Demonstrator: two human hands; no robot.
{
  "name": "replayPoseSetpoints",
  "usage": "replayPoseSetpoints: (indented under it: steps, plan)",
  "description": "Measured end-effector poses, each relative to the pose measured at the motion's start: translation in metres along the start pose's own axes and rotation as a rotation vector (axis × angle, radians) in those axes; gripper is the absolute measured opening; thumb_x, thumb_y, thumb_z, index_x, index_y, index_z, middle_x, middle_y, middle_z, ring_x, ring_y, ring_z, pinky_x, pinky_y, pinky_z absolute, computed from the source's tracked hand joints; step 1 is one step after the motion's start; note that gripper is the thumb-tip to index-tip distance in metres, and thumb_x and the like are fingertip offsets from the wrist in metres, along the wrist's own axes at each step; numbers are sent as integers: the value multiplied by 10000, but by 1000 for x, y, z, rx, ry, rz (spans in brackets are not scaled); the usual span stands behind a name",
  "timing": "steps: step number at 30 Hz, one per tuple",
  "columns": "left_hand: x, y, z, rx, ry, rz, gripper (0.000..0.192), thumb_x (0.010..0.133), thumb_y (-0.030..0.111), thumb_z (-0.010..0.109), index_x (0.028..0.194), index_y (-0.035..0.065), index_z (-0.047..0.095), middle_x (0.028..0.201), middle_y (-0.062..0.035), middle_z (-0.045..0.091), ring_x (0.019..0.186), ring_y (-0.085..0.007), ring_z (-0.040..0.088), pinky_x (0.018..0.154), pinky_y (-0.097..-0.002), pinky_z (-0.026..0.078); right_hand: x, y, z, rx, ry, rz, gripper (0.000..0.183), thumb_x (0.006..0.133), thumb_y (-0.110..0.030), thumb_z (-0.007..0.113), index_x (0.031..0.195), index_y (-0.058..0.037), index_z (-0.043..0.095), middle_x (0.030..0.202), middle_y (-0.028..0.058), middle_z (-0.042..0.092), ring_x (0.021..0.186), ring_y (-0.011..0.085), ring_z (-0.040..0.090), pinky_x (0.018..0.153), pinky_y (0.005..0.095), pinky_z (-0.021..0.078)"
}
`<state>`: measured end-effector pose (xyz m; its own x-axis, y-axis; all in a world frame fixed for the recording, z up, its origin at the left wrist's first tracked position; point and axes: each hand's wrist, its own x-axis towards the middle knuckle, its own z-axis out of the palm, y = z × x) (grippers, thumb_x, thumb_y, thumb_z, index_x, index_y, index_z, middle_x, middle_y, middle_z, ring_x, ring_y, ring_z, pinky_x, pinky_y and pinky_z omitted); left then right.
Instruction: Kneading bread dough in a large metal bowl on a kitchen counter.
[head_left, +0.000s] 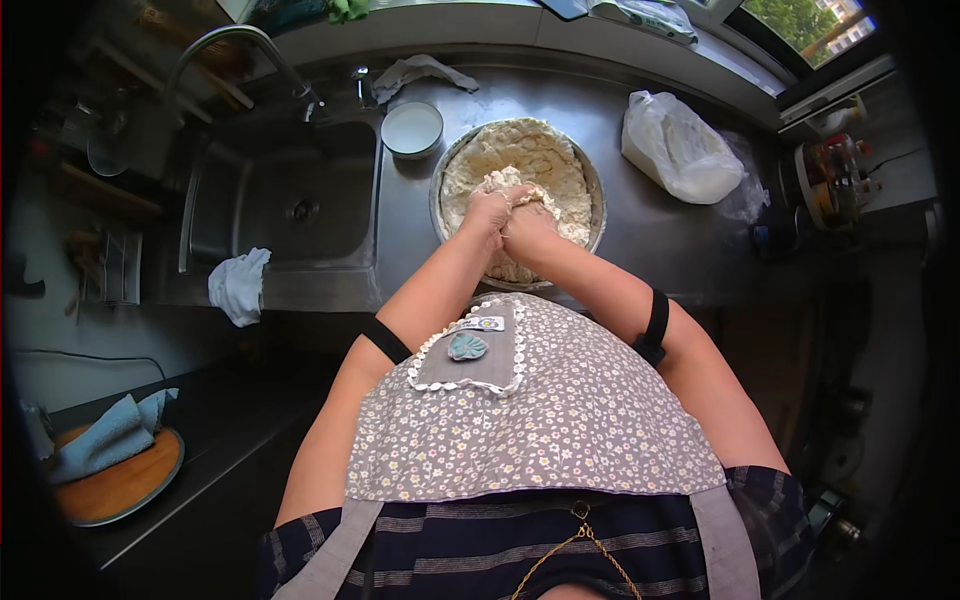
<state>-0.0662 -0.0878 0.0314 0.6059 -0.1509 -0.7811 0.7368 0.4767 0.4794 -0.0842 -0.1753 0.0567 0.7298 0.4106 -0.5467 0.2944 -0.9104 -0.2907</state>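
Observation:
A round metal basin (602, 204) holds a large mass of rough, pale dough (525, 142) on the steel counter in front of me. My left hand (491, 209) and my right hand (529, 224) meet over its middle, pressed close together. Between and ahead of them bulges a raised, shaggy clump, gripped by both hands. Sticky bits cling to my fingers, and the fingertips are partly hidden in the dough. Just left of the basin, near its rim, stands a small white bowl (412, 129).
Left of the counter is a steel sink (281, 210) with a curved faucet (247, 31); a white cloth (240, 286) hangs over its front edge. A white plastic bag (675, 150) sits to the right. A crumpled cloth (421, 73) lies behind the bowl.

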Motion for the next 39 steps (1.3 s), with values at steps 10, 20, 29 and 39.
replayPoseSetpoints:
  steps: [10,20,29,39]
  plan:
    - [62,-6,-46,107,131,141,197,859,77,555,1030,-21,548,904,-113,605,706,-201,606,613,-317,522,-44,-22,-16,32,27,-162,267,729,-106,553,986,-41,584,927,177,625,929,319,597,751,416,482]
    - [-26,6,4,611,-304,332,386,839,347,619,1041,21,570,994,-65,599,842,-128,549,756,-274,429,-24,15,0,-261,374,-498,217,766,-111,527,932,-42,649,957,128,654,920,285,616,855,363,459]
    - [40,-23,-36,617,-104,498,287,826,252,603,869,-31,593,659,-97,590,628,-132,544,578,-318,432,-28,-4,-20,-267,-60,-437,170,770,-146,517,792,-77,671,849,115,663,846,251,632,731,367,491]
    - [14,-1,-17,461,-207,462,265,920,199,502,1095,20,587,855,-31,603,733,-97,545,668,-269,453,-42,-1,-40,-340,-103,-373,162,752,-157,550,782,-68,682,844,92,675,833,251,644,722,354,504]
